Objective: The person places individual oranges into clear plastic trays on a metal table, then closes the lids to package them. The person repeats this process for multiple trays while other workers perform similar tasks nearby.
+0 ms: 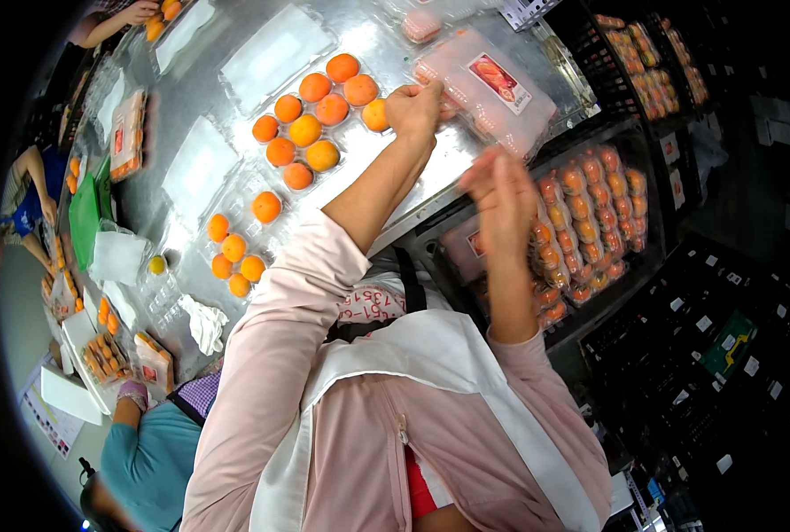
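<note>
My left hand (413, 114) is at the near left corner of a closed clear plastic fruit pack (458, 66) with a white sheet and picture label, its fingers pinched at the pack's edge. My right hand (501, 193), blurred, is just below the pack's near edge, fingers extended and apart, with nothing seen in it. Left of my left hand, an open clear tray (335, 130) holds several round orange fruits (305, 131). One yellow-orange fruit (375, 115) lies right beside that hand. Another open tray (272, 243), partly filled, lies nearer my left sleeve.
Black crates of filled packs (587, 219) stand right of the metal table (428, 179). White sheets (278, 53) on trays, a crumpled white cloth (204, 324) and a green fruit (157, 265) lie to the left. Co-workers (149, 459) are along the left side; one wears a glove.
</note>
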`<control>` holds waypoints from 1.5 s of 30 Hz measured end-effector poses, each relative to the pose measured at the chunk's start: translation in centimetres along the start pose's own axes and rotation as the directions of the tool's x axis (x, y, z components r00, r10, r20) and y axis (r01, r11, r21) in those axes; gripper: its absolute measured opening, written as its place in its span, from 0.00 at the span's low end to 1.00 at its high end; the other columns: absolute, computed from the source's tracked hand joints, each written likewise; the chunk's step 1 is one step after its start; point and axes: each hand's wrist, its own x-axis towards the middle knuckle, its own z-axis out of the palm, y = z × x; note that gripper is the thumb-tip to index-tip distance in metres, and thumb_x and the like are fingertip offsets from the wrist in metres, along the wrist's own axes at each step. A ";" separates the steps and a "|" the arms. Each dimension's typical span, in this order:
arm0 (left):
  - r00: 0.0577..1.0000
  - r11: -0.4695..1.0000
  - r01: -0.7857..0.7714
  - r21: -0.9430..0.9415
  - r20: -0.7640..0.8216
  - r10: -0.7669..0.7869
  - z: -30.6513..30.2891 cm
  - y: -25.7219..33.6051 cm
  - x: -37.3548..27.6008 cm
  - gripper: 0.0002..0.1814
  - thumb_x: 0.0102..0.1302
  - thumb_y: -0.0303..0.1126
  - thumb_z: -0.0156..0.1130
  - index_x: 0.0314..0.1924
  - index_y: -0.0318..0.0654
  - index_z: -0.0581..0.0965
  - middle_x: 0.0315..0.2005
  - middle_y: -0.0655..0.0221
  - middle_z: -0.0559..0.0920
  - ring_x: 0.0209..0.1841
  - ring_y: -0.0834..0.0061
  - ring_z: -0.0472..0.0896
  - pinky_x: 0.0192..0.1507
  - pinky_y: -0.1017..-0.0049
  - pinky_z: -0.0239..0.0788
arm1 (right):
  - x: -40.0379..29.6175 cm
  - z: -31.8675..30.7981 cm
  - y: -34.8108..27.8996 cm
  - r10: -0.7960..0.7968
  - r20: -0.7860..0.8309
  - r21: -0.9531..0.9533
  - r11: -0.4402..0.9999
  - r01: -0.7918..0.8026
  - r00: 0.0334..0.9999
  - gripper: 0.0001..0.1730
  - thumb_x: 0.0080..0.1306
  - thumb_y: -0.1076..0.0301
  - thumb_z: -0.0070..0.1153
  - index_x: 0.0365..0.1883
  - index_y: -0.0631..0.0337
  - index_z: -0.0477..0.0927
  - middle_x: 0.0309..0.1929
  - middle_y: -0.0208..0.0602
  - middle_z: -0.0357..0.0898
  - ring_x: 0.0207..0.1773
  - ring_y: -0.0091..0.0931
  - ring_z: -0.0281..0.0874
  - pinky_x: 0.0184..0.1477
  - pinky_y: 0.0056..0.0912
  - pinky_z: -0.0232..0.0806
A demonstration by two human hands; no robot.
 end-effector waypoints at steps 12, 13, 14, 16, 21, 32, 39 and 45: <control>0.995 0.977 -0.089 0.193 -0.023 0.095 -2.9 1.8 0.3 0.09 0.52 0.27 0.63 0.27 0.30 0.73 0.20 0.62 0.78 0.18 0.76 0.77 0.18 0.78 0.73 | 2.6 3.3 5.4 0.328 -0.378 0.670 0.742 0.011 0.866 0.28 0.63 0.59 0.59 0.48 0.73 0.63 0.46 0.45 0.63 0.51 0.29 0.69 0.57 0.30 0.70; 0.995 0.976 -0.088 0.200 -0.034 0.097 -3.1 1.7 0.3 0.09 0.52 0.27 0.64 0.27 0.30 0.73 0.20 0.62 0.78 0.18 0.76 0.77 0.18 0.78 0.72 | 2.5 3.5 5.9 0.302 -0.368 0.646 0.763 0.009 0.879 0.26 0.63 0.61 0.58 0.47 0.73 0.64 0.45 0.44 0.65 0.50 0.30 0.69 0.57 0.30 0.70; 0.994 0.975 -0.092 0.204 -0.045 0.103 -3.4 1.6 0.5 0.09 0.52 0.27 0.64 0.27 0.30 0.73 0.20 0.63 0.79 0.17 0.76 0.77 0.18 0.78 0.72 | 2.4 3.7 6.6 0.275 -0.358 0.622 0.783 0.008 0.892 0.24 0.64 0.62 0.57 0.46 0.73 0.65 0.44 0.43 0.66 0.49 0.30 0.70 0.58 0.30 0.70; 0.991 0.972 -0.099 0.212 -0.062 0.115 -3.8 1.5 0.8 0.09 0.52 0.27 0.65 0.27 0.30 0.73 0.20 0.63 0.79 0.17 0.76 0.77 0.17 0.78 0.72 | 2.2 4.0 6.9 0.268 -0.356 0.600 0.800 -0.002 0.895 0.20 0.65 0.65 0.56 0.44 0.73 0.67 0.42 0.41 0.68 0.47 0.30 0.71 0.57 0.30 0.70; 0.991 0.974 -0.108 0.197 -0.058 0.122 -4.4 1.5 0.7 0.09 0.51 0.27 0.65 0.26 0.31 0.73 0.19 0.62 0.79 0.16 0.76 0.77 0.16 0.78 0.71 | 2.1 4.8 6.8 0.347 -0.381 0.632 0.774 -0.033 0.857 0.14 0.66 0.67 0.54 0.42 0.69 0.69 0.40 0.36 0.70 0.45 0.27 0.72 0.50 0.28 0.72; 0.998 0.991 -0.059 0.123 -0.009 0.061 -3.6 1.4 0.0 0.09 0.52 0.28 0.63 0.25 0.31 0.73 0.20 0.61 0.79 0.19 0.73 0.79 0.20 0.77 0.74 | 2.8 5.7 4.7 0.197 -0.521 0.496 0.862 0.107 0.830 0.08 0.64 0.67 0.50 0.36 0.63 0.70 0.34 0.31 0.70 0.37 0.22 0.70 0.38 0.23 0.65; 0.937 0.901 0.342 -0.266 0.170 -0.305 -2.6 -0.4 -3.8 0.12 0.59 0.33 0.58 0.30 0.28 0.72 0.24 0.61 0.78 0.25 0.67 0.82 0.24 0.72 0.79 | 6.0 1.8 -1.3 -0.039 -0.485 -0.088 0.996 -0.004 0.873 0.09 0.63 0.66 0.50 0.31 0.64 0.71 0.27 0.31 0.70 0.31 0.21 0.71 0.31 0.22 0.70; 0.744 0.875 0.469 0.121 0.479 -0.465 -1.9 0.4 -7.2 0.22 0.63 0.41 0.56 0.47 0.28 0.69 0.39 0.60 0.76 0.33 0.66 0.81 0.30 0.72 0.78 | 14.0 -4.8 -3.9 -0.052 -0.393 -0.375 0.921 -0.108 0.918 0.10 0.67 0.70 0.44 0.32 0.72 0.67 0.33 0.40 0.67 0.34 0.30 0.74 0.38 0.40 0.81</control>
